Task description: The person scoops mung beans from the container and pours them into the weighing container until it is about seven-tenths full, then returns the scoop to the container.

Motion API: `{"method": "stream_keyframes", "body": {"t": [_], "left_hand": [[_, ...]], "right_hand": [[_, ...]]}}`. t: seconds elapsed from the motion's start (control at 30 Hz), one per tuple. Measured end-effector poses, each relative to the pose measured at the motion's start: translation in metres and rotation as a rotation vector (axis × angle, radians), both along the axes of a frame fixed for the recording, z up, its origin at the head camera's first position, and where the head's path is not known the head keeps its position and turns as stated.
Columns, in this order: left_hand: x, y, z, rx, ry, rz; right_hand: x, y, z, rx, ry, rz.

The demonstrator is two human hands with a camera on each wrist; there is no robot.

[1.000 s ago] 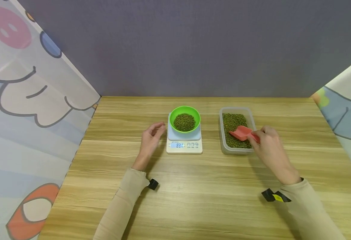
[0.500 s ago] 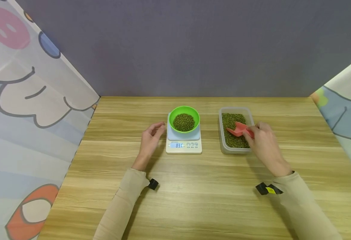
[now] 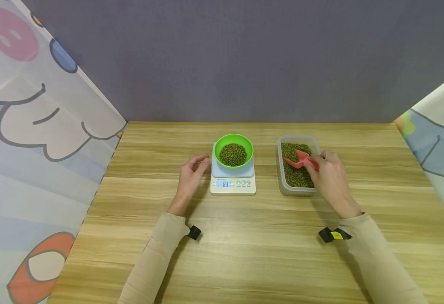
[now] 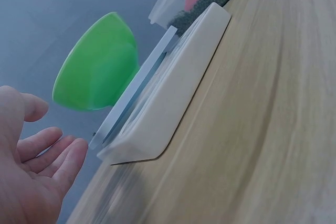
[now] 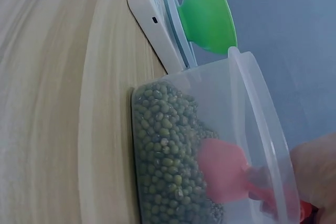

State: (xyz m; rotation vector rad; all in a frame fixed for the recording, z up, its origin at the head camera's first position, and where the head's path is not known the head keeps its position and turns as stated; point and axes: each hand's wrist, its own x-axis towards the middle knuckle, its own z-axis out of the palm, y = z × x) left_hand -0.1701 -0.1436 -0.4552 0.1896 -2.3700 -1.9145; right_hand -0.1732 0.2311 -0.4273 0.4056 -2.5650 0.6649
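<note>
One red scoop, pinched at its handle by the right hand so the blade reaches inside the clear tub of beans. Left hand loose, holding nothing, just beside the scale. Green bowl sits on that, presumably for weighing (display decimal unclear). Handle mostly hidden in grip; blade hazy through tub wall.

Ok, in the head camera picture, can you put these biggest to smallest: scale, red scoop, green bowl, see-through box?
See-through box and scale: too alike to rank
Green bowl
Red scoop, going by the part that shows
</note>
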Motion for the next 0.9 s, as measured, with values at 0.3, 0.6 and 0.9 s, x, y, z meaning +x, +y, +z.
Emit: {"method": "stream_keyframes", "body": {"t": [0.3,0.6,0.9], "left_hand": [[0.001,0.000,0.000,0.026,-0.027,-0.008],[0.001,-0.002,-0.001,0.012,-0.018,-0.005],[0.000,-0.002,0.001,-0.005,-0.026,0.000]], "right_hand": [[-0.006,0.000,-0.006,-0.091,-0.012,0.005],[-0.002,0.001,-0.007,-0.135,0.013,0.021],[0.006,0.001,-0.006,-0.186,0.006,0.011]]}}
